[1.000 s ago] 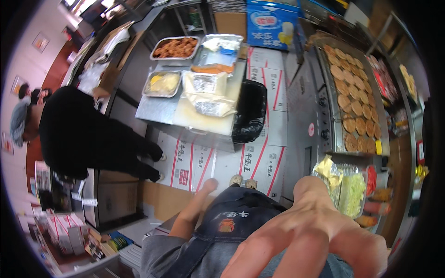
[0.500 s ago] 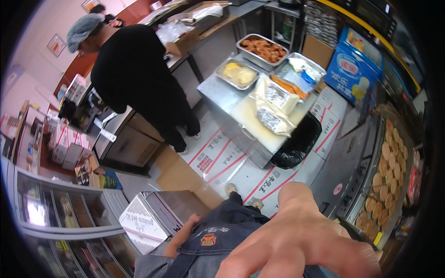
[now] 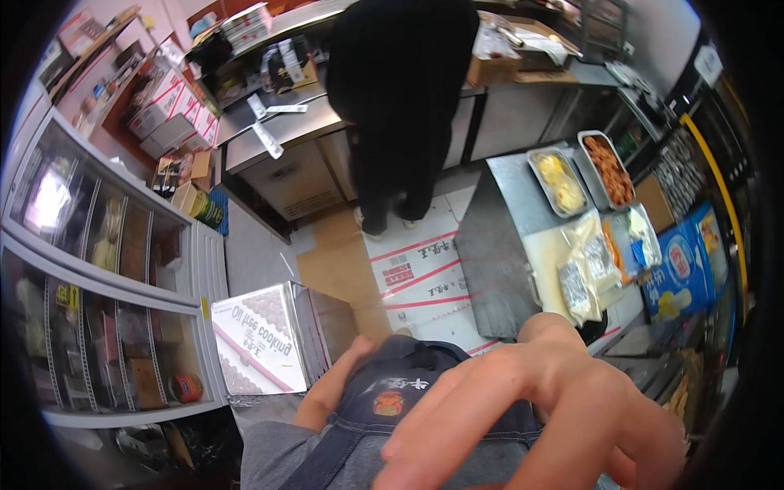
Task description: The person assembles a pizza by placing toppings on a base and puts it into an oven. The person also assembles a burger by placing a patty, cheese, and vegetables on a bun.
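Observation:
Close in front of the view, at the lower right, my right hand [image 3: 563,392] is raised with its fingers stretched out and apart; nothing shows in it. Its fingertips run out of the picture at the lower edge. My left hand [image 3: 363,347] hangs low beside my dark apron [image 3: 416,380], close to a carton with a printed white side [image 3: 257,339]. It is small in view and its fingers do not show clearly.
A person in black [image 3: 400,90] stands at the far counter [image 3: 302,135]. On the right, a metal table [image 3: 498,261] bears trays of yellow food [image 3: 555,180] and brown food [image 3: 608,167], plus a cream bag [image 3: 584,261]. A glass-door fridge [image 3: 122,286] stands at left.
My view has swung left, so the fridge and counter show more and the table sits further right. My right hand stays raised, its fingers shifted; the left still hangs low.

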The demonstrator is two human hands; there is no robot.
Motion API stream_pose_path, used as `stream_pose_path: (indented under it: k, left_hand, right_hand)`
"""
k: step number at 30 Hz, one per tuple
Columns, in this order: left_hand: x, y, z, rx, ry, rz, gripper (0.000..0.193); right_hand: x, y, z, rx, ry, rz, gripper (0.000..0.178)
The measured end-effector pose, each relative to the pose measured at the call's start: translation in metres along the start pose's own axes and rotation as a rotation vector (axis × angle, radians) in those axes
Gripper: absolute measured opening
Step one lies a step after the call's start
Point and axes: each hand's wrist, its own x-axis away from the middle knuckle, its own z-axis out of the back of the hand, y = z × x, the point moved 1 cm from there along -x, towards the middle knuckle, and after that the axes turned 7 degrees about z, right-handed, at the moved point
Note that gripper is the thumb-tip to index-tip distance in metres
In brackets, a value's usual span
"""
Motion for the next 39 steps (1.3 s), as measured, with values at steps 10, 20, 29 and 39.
stream_pose_path:
  k: [10, 20, 29, 39]
  left_hand:
    - [-0.057, -0.032, 0.023, 0.056, 0.025, -0.032, 0.028]
    - [-0.115, 0.044, 0.165, 0.279, 0.085, 0.073, 0.029]
    - [-0.194, 0.11, 0.302, 0.642, 0.662, 0.022, 0.021]
    - [-0.283, 0.117, 0.467, 0.946, 1.043, 0.106, 0.029]
  right_hand:
    - [-0.045, 0.089, 0.088, -0.09, 0.034, -0.157, 0.065]
    - [-0.024, 0.135, 0.282, 0.159, 0.018, -0.712, 0.09]
    - [0.012, 0.176, 0.388, 0.025, 0.141, -1.079, 0.098]
    - [0.039, 0.18, 0.441, 0.136, 0.399, -1.19, 0.081]
